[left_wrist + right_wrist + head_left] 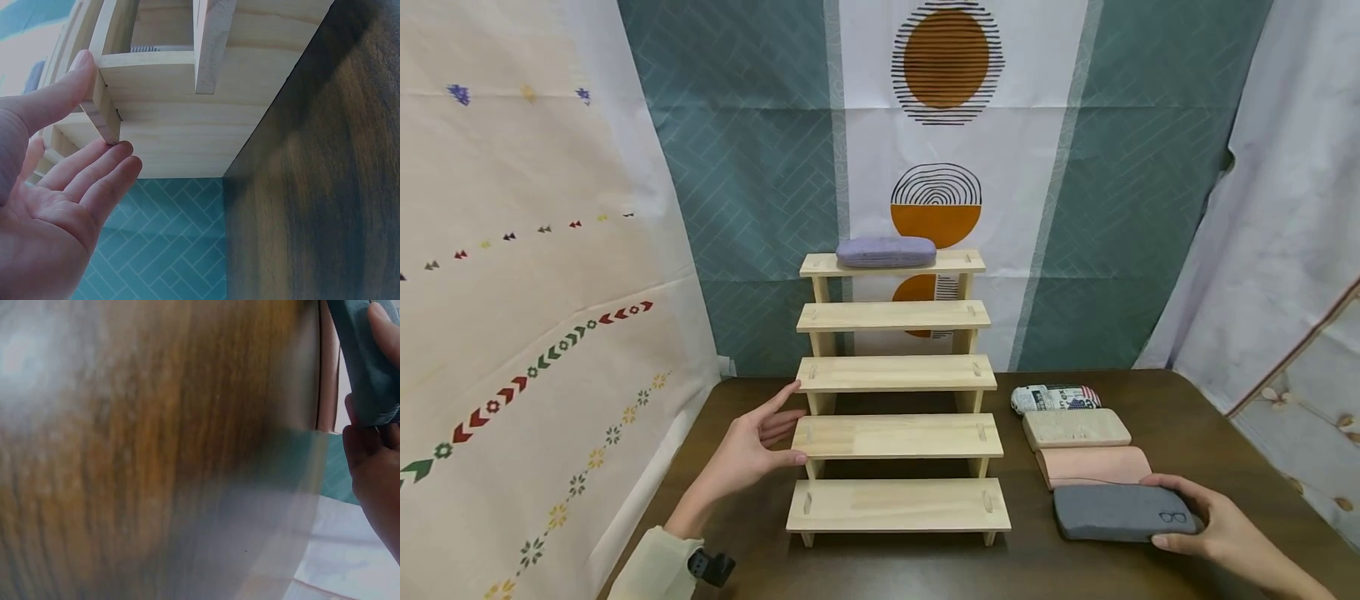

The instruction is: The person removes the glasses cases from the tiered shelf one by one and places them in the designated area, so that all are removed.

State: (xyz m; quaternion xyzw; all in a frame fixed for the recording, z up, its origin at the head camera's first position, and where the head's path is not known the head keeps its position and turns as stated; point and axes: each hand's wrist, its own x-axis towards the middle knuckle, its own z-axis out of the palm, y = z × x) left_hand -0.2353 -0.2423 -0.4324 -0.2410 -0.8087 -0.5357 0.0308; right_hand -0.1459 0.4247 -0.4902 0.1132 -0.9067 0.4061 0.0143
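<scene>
A five-tier wooden display stand (895,433) stands upright on the dark table. My left hand (741,450) is at its left side, pinching the end of the second-lowest board between thumb and fingers; in the left wrist view, that hand (62,206) has its thumb on one edge and fingertips on the opposite edge. At the right, my right hand (1213,525) grips the right end of a grey glasses case (1120,512) with a small spectacles print. The right wrist view shows that hand (378,469) around the case's end (369,369). On the top tier lies a purple glasses case (886,252).
Behind the grey case, a pink case (1093,467), a beige case (1075,427) and a newspaper-print case (1054,398) lie in a column on the table (910,575). A patterned curtain (760,167) hangs behind the stand, with pale cloths at both sides.
</scene>
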